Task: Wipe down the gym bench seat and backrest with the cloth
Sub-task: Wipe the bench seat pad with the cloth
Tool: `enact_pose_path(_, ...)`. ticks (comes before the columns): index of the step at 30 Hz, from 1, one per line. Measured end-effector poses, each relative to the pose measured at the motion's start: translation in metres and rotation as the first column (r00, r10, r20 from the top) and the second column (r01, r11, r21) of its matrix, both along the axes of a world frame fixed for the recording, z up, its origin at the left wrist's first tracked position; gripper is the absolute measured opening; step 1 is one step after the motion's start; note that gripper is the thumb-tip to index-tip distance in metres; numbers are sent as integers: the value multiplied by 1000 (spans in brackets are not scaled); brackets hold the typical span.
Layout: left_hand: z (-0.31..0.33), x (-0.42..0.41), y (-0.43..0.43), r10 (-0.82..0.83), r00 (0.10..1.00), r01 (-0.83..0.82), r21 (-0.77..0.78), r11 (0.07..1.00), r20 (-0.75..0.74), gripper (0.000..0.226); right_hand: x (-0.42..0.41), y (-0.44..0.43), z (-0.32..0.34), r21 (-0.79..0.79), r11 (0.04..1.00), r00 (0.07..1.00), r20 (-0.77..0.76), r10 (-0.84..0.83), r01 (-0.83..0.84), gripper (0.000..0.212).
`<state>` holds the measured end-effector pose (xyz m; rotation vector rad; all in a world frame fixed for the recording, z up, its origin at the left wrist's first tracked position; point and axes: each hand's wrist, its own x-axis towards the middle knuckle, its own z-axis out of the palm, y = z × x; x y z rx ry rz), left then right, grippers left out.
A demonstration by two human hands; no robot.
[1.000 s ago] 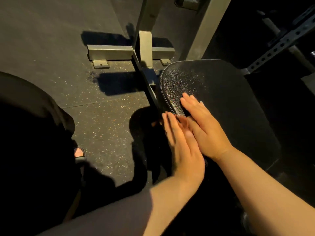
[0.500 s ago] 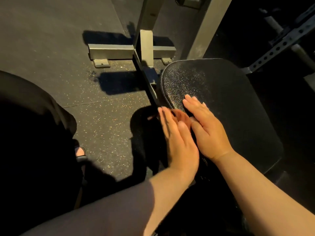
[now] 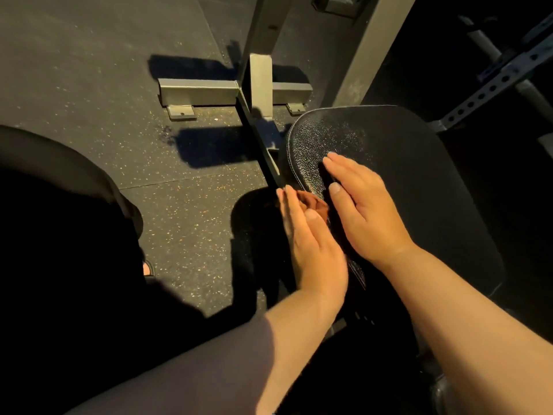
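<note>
You are leaning over the black bench pad (image 3: 404, 175); whether this is the seat or the backrest is not showing. Its grained vinyl is lying roughly flat, with its long axis running away from you and a little leftward. The rounded far end is pointing toward the grey steel foot (image 3: 206, 92) of the frame.

The reddish-brown cloth (image 3: 314, 203) is sitting bunched at the pad's left edge, about halfway along it, wedged between your two hands. Crumpled as it is, it is showing no clear long axis.

Your left hand (image 3: 311, 250) is standing on its edge just off the pad's left side. Its fingers are lying straight and together, and the palm is pressing against the cloth rather than curling round it. Your right hand (image 3: 368, 217) is lying flat on the pad just right of the cloth, fingers straight and pointing toward the pad's far end. Its thumb is stretching alongside the cloth, and the hand is gripping nothing. A grey sleeve (image 3: 179, 369) is covering your left arm near the pad's near end.

A grey post (image 3: 260, 82) is rising from the steel foot just beyond the pad's far left corner. A perforated rack upright (image 3: 493, 76) is slanting through shadow beyond the pad's far right side. Speckled rubber floor (image 3: 89, 70) is spreading out to the left of the pad.
</note>
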<state>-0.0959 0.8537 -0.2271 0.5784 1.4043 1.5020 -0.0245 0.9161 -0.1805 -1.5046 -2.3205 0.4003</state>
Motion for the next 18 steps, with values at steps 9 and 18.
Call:
enact_pose_path(9, -7, -14, 27, 3, 999, -4, -47, 999, -32, 53, -7, 1, -6, -30, 1000, 1000, -30, 3, -4, 46)
enact_pose_path(18, -11, 1, 3, 1, 995, 11, 119, 993, -104, 47, -7, 3, -5, -25, 995, 996, 3, 93, -93, 46)
